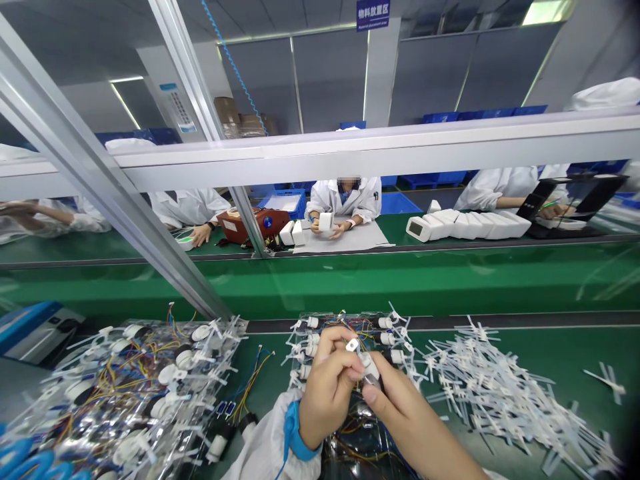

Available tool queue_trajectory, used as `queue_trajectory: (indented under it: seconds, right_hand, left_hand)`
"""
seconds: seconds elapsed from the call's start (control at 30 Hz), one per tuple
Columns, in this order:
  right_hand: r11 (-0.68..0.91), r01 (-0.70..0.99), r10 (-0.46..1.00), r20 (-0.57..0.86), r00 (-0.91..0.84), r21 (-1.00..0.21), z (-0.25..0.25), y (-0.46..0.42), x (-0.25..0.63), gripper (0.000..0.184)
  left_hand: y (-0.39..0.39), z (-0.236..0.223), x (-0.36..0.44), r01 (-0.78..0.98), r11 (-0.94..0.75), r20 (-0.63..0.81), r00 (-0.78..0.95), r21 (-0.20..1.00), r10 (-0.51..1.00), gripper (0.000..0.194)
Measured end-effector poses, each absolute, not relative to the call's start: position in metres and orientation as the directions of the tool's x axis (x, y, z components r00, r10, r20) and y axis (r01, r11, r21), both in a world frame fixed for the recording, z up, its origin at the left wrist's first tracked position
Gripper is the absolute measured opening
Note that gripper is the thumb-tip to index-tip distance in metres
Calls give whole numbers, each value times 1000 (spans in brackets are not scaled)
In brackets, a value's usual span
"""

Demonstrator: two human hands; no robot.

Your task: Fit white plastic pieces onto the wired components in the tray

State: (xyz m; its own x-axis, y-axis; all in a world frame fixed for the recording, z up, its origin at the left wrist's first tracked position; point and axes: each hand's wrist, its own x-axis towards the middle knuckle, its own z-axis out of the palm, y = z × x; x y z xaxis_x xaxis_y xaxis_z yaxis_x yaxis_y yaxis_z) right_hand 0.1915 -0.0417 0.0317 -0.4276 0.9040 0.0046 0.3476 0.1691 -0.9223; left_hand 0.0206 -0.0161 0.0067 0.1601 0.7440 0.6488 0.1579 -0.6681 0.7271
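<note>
My left hand (325,390), with a blue band at the wrist, is closed on a small white piece with a hole in its end (353,345). Against it, my right hand (400,400) grips a white cylindrical part (369,367) between thumb and fingers. Both hands meet above a clear tray (360,433) with white-ended parts and coloured wires along it. Fingers partly cover the join between the two pieces, so I cannot tell whether they are attached.
At left lie trays of wired parts (165,373). A heap of white cross-shaped plastic pieces (500,387) spreads at right. A metal post (125,200) slants across the left side. Beyond the green belt (325,287), co-workers sit near white boxy devices (465,225).
</note>
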Motion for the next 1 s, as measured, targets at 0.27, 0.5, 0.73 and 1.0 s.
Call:
queue_trajectory:
  seconds: [0.27,0.5,0.73,1.0]
  right_hand:
    - [142,424,903,-59,-426,-895,36,-43,192,27]
    - [164,509,911,-68,-406,-845,38,-43,195,26]
    - [152,668,929,-125,-348,-729,41,-43,195,25]
    - [147,645,932,-115,-345,-750,43,-39,194,22]
  left_hand:
    - [-15,4,18,137,-680,653,197,720,731,26]
    - [-12,10,15,179,-730,693,233,660,683,20]
    - [-8,13,14,243,-778,723,287,579,628,19]
    - [-6,17,10,264,-794,730,313,548,608,18]
